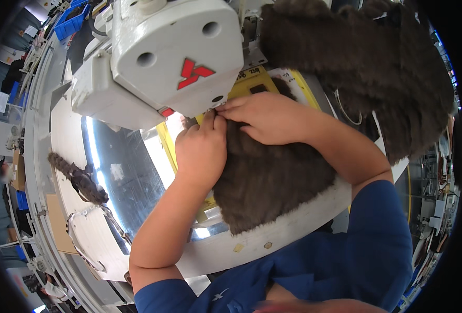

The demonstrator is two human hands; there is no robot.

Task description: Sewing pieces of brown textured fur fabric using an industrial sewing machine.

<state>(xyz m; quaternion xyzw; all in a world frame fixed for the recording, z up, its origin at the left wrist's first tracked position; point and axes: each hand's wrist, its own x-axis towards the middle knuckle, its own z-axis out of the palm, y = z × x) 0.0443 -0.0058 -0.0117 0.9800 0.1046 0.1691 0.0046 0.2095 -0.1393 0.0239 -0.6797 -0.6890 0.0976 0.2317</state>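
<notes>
A piece of brown fake fur (267,182) lies on the sewing table under both of my hands. My left hand (200,148) pinches its left edge close to the needle area, fingers closed on the fur. My right hand (265,117) presses flat on the upper edge of the same piece, fingertips meeting the left hand's. The white sewing machine head (173,57) stands right above and behind the hands and hides the needle. A yellow plate (252,83) shows beneath the fur.
A large heap of brown fur (377,68) hangs at the upper right. A narrow strip of fur (77,177) lies on the table at the left beside the shiny metal plate (119,172). Blue bins (69,21) stand far back left.
</notes>
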